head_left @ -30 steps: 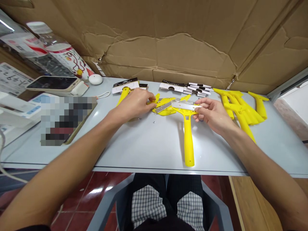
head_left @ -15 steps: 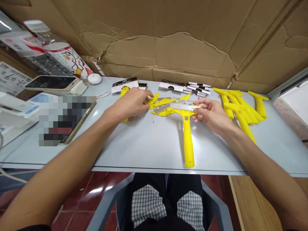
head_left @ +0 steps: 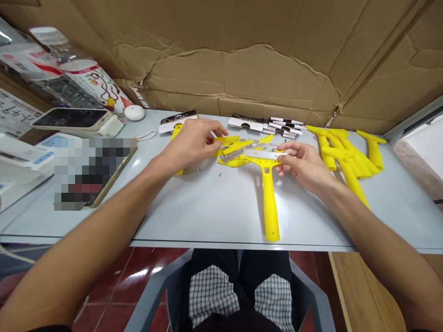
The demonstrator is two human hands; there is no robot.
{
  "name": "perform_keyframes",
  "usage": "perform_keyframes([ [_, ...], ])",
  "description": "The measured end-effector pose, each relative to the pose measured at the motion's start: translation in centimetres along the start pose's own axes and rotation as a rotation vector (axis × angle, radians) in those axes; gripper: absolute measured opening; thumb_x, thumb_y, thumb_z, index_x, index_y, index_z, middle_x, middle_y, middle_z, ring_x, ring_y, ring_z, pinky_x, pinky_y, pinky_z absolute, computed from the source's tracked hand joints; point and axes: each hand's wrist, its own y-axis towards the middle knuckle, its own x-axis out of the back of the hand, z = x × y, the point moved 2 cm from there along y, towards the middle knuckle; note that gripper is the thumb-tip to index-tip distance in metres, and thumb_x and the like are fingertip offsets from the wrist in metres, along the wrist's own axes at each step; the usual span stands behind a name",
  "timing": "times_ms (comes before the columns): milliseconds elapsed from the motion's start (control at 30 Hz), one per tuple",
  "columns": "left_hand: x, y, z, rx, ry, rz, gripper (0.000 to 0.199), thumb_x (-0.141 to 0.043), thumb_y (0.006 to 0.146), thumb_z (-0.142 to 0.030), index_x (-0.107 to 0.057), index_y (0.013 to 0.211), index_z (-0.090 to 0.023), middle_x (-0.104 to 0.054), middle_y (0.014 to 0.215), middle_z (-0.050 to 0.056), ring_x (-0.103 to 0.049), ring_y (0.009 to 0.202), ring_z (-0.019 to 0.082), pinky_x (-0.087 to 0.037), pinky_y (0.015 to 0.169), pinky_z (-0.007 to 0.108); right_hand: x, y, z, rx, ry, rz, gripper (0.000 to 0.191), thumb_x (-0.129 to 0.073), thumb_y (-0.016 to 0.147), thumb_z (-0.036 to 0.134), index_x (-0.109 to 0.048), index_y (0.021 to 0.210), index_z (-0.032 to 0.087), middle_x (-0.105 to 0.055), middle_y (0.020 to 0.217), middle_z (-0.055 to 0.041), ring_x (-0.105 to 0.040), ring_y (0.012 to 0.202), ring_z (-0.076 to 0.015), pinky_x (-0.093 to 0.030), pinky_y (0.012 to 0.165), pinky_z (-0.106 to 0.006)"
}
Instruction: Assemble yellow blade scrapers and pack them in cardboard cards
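Observation:
My right hand (head_left: 304, 166) pinches a metal blade plate (head_left: 261, 153) against the head of a yellow scraper handle (head_left: 271, 203), whose grip points toward the table's front edge. At the left of a loose pile, my left hand (head_left: 194, 140) has its fingers apart, the thumb beside a flat yellow plastic piece (head_left: 228, 139). Further yellow pieces (head_left: 230, 162) and metal strips (head_left: 238, 151) lie overlapped between the hands. Another yellow handle (head_left: 177, 129) is partly hidden under my left hand. Two tiny metal parts (head_left: 220, 174) rest on the tabletop nearby.
Several yellow handles (head_left: 353, 157) lie at the right. Black and white cards (head_left: 245, 123) stand along the cardboard wall (head_left: 277, 83). To the left are a phone (head_left: 72, 119), a round white case (head_left: 134, 112), a blurred-out device (head_left: 97, 175) and bottles (head_left: 90, 83).
My left hand's fingers have spread and risen slightly. The yellow piece beside them has turned to lie flatter. My right hand stays nearly still with the scraper handle and plate.

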Motion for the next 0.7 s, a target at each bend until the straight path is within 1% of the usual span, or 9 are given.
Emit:
perform_keyframes([
  [67, 0.0, -0.3, -0.9, -0.051, -0.084, -0.043, 0.015, -0.069, 0.085, -0.022, -0.081, 0.092, -0.024, -0.076, 0.093, 0.008, -0.065, 0.077, 0.021, -0.049, 0.081, 0.034, 0.0, 0.0, 0.0, 0.004, 0.007, 0.0, 0.03, -0.085, 0.073, 0.017, -0.069, 0.098, 0.019, -0.07, 0.069, 0.0029, -0.072, 0.058, -0.0145, -0.061, 0.058, -0.026],
  [133, -0.2, -0.5, -1.7, -0.138, -0.096, -0.011, 0.011, -0.072, 0.087, -0.029, -0.082, 0.086, -0.024, -0.074, 0.086, 0.007, -0.063, 0.077, 0.021, -0.047, 0.079, 0.033, -0.1, 0.0, 0.0, 0.004, 0.007, 0.002, 0.03, -0.085, 0.073, 0.017, -0.068, 0.098, 0.019, -0.07, 0.068, 0.0028, -0.072, 0.058, -0.0147, -0.061, 0.058, -0.026],
  [267, -1.2, -0.7, -2.3, -0.291, -0.09, 0.251, 0.015, -0.076, 0.087, -0.036, -0.085, 0.09, -0.024, -0.075, 0.085, 0.006, -0.063, 0.071, 0.019, -0.045, 0.073, 0.032, 0.0, 0.0, 0.0, -0.004, -0.001, -0.001, 0.032, -0.087, 0.072, 0.018, -0.069, 0.098, 0.019, -0.071, 0.07, 0.0023, -0.072, 0.058, -0.0149, -0.061, 0.058, -0.027],
  [300, -1.5, -0.7, -2.2, -0.319, -0.091, 0.288, 0.017, -0.074, 0.089, -0.035, -0.086, 0.093, -0.024, -0.076, 0.087, 0.006, -0.064, 0.072, 0.019, -0.046, 0.073, 0.032, 0.0, 0.1, 0.0, -0.003, -0.001, -0.004, 0.032, -0.087, 0.071, 0.018, -0.069, 0.098, 0.019, -0.071, 0.071, 0.0023, -0.072, 0.058, -0.0148, -0.061, 0.057, -0.027],
  [367, -1.7, -0.5, -1.7, -0.382, -0.056, 0.292, 0.025, -0.064, 0.096, -0.03, -0.086, 0.105, -0.023, -0.079, 0.098, 0.008, -0.069, 0.081, 0.021, -0.05, 0.08, 0.034, 0.0, 0.1, -0.1, 0.001, 0.001, -0.008, 0.033, -0.087, 0.071, 0.018, -0.069, 0.098, 0.018, -0.07, 0.07, 0.0026, -0.073, 0.057, -0.0151, -0.061, 0.057, -0.027],
  [433, -1.9, -0.3, -0.9, -0.437, 0.021, 0.236, 0.036, -0.053, 0.1, -0.023, -0.083, 0.119, -0.022, -0.079, 0.117, 0.012, -0.071, 0.1, 0.026, -0.053, 0.092, 0.038, 0.0, 0.0, -0.1, 0.0, 0.002, -0.005, 0.033, -0.087, 0.071, 0.018, -0.069, 0.099, 0.018, -0.07, 0.07, 0.0027, -0.073, 0.058, -0.0157, -0.062, 0.057, -0.027],
  [533, -2.2, 0.0, 0.7, -0.464, 0.169, 0.213, 0.044, -0.047, 0.102, -0.019, -0.078, 0.133, -0.024, -0.071, 0.142, 0.013, -0.064, 0.125, 0.031, -0.049, 0.109, 0.048, 0.0, 0.0, -0.1, -0.001, 0.011, 0.005, 0.034, -0.089, 0.071, 0.019, -0.069, 0.099, 0.019, -0.071, 0.071, 0.0022, -0.073, 0.058, -0.0157, -0.062, 0.057, -0.028],
  [600, -2.5, 0.1, 1.6, -0.462, 0.247, 0.248, 0.043, -0.046, 0.105, -0.022, -0.078, 0.134, -0.025, -0.069, 0.146, 0.012, -0.062, 0.129, 0.032, -0.047, 0.113, 0.051, 0.0, 0.0, -0.2, -0.003, 0.016, 0.008, 0.035, -0.09, 0.071, 0.02, -0.069, 0.099, 0.019, -0.071, 0.071, 0.002, -0.072, 0.058, -0.0154, -0.062, 0.058, -0.029],
  [700, -2.5, 0.3, 2.3, -0.449, 0.282, 0.261, 0.039, -0.047, 0.107, -0.029, -0.08, 0.127, -0.022, -0.071, 0.141, 0.013, -0.064, 0.124, 0.032, -0.048, 0.11, 0.049, 0.0, 0.0, -0.1, -0.011, 0.008, 0.001, 0.035, -0.089, 0.071, 0.019, -0.069, 0.099, 0.019, -0.071, 0.071, 0.0021, -0.072, 0.059, -0.0154, -0.062, 0.058, -0.028],
])
